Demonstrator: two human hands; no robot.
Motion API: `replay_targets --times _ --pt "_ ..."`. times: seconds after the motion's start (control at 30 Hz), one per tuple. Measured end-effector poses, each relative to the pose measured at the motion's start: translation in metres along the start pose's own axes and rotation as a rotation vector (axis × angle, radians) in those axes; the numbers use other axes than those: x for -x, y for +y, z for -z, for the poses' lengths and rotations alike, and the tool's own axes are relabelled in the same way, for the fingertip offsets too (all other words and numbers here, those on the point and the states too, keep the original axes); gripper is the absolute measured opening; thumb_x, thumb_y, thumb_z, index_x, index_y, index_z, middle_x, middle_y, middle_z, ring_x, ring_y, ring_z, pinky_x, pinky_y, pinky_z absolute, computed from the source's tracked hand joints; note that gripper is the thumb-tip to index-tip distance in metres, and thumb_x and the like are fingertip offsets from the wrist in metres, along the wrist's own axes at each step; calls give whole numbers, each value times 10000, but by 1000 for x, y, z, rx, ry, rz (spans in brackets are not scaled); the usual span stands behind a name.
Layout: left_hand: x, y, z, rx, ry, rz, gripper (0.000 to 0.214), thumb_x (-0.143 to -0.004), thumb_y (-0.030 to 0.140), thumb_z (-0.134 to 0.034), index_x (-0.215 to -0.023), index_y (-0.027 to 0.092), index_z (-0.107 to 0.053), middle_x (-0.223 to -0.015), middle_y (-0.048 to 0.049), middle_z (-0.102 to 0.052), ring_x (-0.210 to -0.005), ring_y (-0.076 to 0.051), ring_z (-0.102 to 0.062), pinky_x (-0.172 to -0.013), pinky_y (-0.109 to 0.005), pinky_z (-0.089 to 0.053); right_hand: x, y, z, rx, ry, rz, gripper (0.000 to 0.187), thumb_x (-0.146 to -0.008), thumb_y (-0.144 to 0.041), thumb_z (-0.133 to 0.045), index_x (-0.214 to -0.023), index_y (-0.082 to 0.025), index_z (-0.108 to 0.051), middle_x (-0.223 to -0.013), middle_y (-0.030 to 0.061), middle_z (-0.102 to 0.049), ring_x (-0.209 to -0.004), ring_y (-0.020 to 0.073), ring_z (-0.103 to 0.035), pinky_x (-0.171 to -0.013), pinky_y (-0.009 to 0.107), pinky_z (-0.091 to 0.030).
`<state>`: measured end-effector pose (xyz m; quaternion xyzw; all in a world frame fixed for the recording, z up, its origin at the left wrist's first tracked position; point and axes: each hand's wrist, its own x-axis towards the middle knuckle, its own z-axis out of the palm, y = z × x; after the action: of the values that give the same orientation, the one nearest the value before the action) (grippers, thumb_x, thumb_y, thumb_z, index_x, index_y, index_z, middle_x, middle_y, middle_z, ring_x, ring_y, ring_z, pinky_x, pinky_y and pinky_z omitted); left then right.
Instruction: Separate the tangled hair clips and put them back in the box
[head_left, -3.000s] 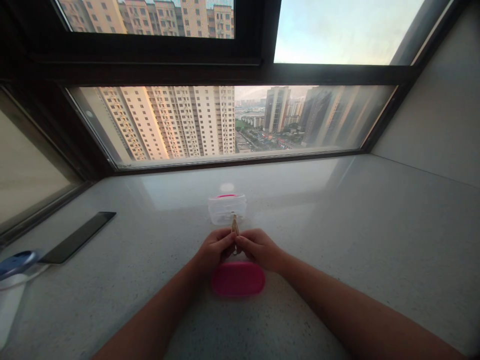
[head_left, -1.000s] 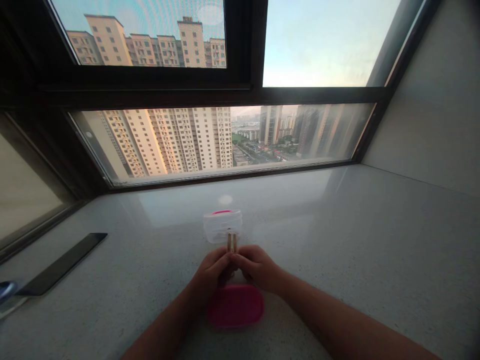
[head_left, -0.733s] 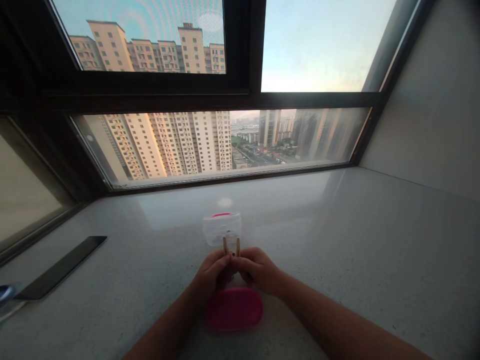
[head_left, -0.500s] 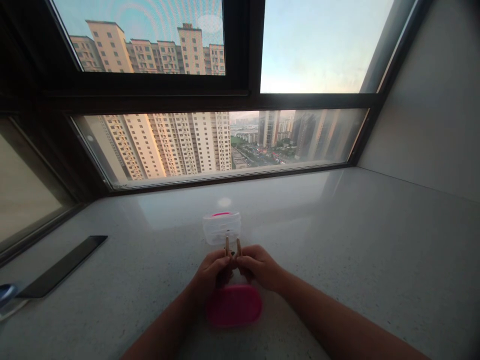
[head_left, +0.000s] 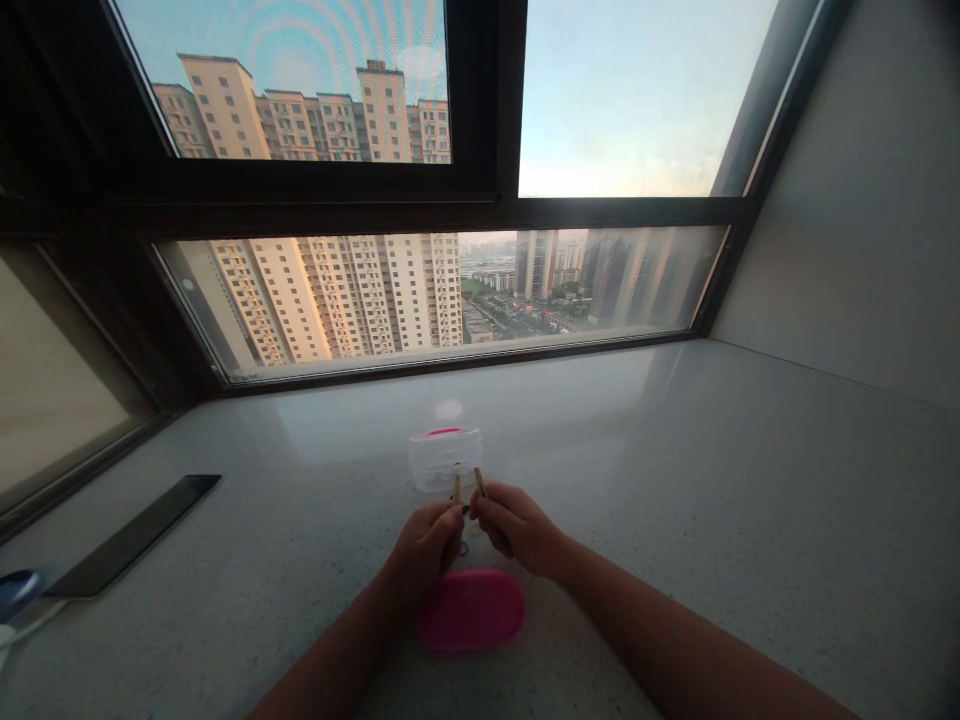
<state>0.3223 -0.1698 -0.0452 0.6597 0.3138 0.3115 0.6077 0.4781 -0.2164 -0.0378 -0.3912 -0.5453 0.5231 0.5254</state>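
Observation:
My left hand [head_left: 429, 538] is closed, pinching a slim light-wood piece [head_left: 457, 488] that stands upright from its fingertips. My right hand [head_left: 517, 525] is closed too and pinches a second slim wooden piece [head_left: 480, 482], tilted a little to the left. A small dark bit [head_left: 466, 509] shows between the fingertips; what it is, I cannot make out. Below them a small grey ring-like thing [head_left: 463, 548] lies on the counter. The clear plastic box [head_left: 427, 465] with a pink strip stands just beyond my hands. Nearer to me lies a pink oval lid [head_left: 471, 610], between my forearms.
A flat dark slab [head_left: 135, 540] lies on the speckled pale counter [head_left: 675, 500] at the left. Beside it are a blue rounded object [head_left: 19, 590] and a white cable [head_left: 37, 622]. Dark window frames [head_left: 337, 215] border the far side, with a wall at the right.
My hands have parted slightly, and the right wooden piece has tilted to the left. The small grey ring now shows between my hands. The view has shifted a little.

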Motion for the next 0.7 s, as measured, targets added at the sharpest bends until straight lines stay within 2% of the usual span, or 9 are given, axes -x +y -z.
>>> replay_targets --times 0.13,0.3,0.53,0.7 --pt "0 1 -1 -65 22 -20 389 -820 514 -446 -658 162 -480 -411 79 -363 -348 -62 -272 -353 -183 -206 1 2 0 78 -6 28 281 -876 -429 -463 -834 -155 -510 -471 -88 -401 -352 50 -303 -341 170 -224" --pt "-1 2 0 -125 76 -46 388 -818 522 -452 -667 166 -486 -445 69 -388 -374 -73 -306 -381 -194 -222 2 3 0 115 -18 55 285 -901 -427 -431 -1003 -167 -483 -535 -79 -462 -351 45 -342 -345 157 -260" --pt "0 2 1 -163 81 -58 363 -852 485 -424 -660 180 -464 -460 66 -385 -385 -79 -307 -392 -198 -226 1 4 0 101 18 69 460 -899 -366 -427 -1323 -234 -308 -604 -73 -525 -340 51 -405 -328 150 -328" --pt "3 8 1 -164 56 -57 386 -859 506 -409 -666 176 -467 -445 65 -384 -380 -79 -313 -383 -195 -235 1 3 1 77 23 88 548 -903 -334 -423 -1408 -264 -223 -609 -65 -553 -330 52 -444 -326 150 -345"
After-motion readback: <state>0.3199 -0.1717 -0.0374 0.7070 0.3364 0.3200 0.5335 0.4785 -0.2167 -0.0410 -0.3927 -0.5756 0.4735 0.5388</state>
